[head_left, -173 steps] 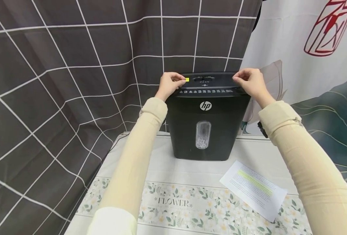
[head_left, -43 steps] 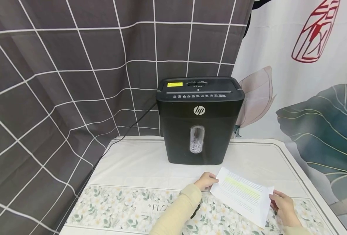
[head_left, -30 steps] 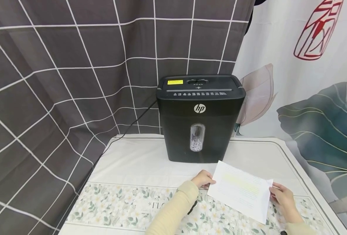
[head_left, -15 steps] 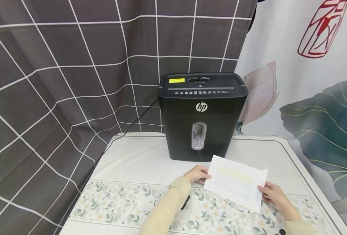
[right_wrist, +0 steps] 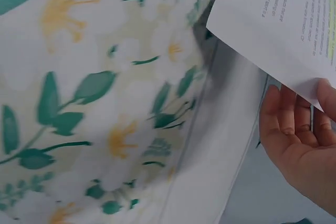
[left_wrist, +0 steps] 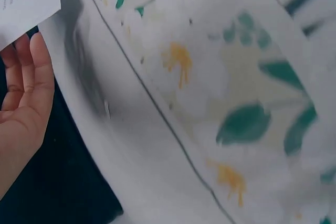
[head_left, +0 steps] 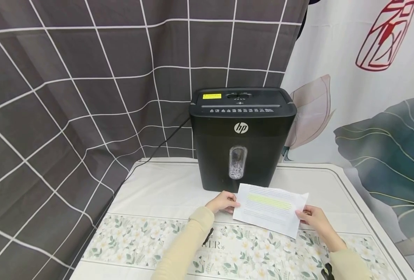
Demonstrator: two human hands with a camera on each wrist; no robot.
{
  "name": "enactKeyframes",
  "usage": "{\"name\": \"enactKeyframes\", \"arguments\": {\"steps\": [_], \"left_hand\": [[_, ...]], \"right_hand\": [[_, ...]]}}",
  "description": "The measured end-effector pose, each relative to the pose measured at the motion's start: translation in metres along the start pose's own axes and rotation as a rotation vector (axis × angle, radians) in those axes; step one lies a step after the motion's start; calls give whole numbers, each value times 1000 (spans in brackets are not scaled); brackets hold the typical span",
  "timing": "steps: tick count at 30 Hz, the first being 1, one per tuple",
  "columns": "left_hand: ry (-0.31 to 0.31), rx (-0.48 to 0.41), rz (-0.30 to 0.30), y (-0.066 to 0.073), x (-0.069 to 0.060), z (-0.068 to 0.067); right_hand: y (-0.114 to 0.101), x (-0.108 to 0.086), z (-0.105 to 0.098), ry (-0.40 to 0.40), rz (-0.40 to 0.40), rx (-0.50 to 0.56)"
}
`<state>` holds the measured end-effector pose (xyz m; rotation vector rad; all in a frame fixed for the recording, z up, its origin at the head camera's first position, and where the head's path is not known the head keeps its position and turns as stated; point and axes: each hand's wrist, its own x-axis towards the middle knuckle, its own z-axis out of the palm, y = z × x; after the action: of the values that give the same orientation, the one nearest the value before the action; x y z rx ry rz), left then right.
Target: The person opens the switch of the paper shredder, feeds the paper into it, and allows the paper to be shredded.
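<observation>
A printed sheet of paper (head_left: 268,217) with a yellow highlighted band hangs between my two hands, in front of the shredder. My left hand (head_left: 223,202) pinches its left edge. At the opposite edge my right hand (head_left: 313,218) grips the paper between thumb and fingers. The right wrist view shows that hand (right_wrist: 299,135) with the thumb on top of the sheet and the fingers below. In the left wrist view the left hand (left_wrist: 26,87) is partly cut off, its fingers under the sheet's corner. The black HP paper shredder (head_left: 242,151) stands upright behind, paper shreds visible through its window.
A light tablecloth (head_left: 165,194) with a floral band covers the table. The shredder's black power cord (head_left: 151,157) runs down the left side of the table. Behind hang a dark gridded curtain (head_left: 123,58) and a white printed one (head_left: 340,50).
Earlier both hands were at the shredder's top while the sheet lay on the table. Since then they have taken the sheet, lifted it, and carried it leftward toward the shredder.
</observation>
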<state>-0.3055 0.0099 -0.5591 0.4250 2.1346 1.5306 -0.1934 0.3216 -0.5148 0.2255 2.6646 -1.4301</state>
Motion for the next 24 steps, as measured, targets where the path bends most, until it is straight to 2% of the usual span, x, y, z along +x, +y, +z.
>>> {"name": "enactKeyframes", "arguments": {"steps": [2,3,6,9,11,15,20,24], "left_hand": [[9,-3,31,3,-5,-6],[25,9,5,14,-15,-8],[42,16,60,23,-27,-17],[54,26,73,30,-36,-28],[54,7,65,32,-39,-36],[54,-1,93,36,-40,-48],[75,28,176,44,-43,-63],[134,74,246,52,-46,-73]], "right_hand": [[-9,3,1,3,-29,-16],[-13,4,1,7,-42,-23],[-26,10,3,20,-68,-45],[-40,15,4,36,-95,-60],[-48,18,5,42,-105,-63],[-64,21,5,49,-141,-57],[-81,22,5,62,-183,-49],[-95,24,6,81,-240,-20]]}}
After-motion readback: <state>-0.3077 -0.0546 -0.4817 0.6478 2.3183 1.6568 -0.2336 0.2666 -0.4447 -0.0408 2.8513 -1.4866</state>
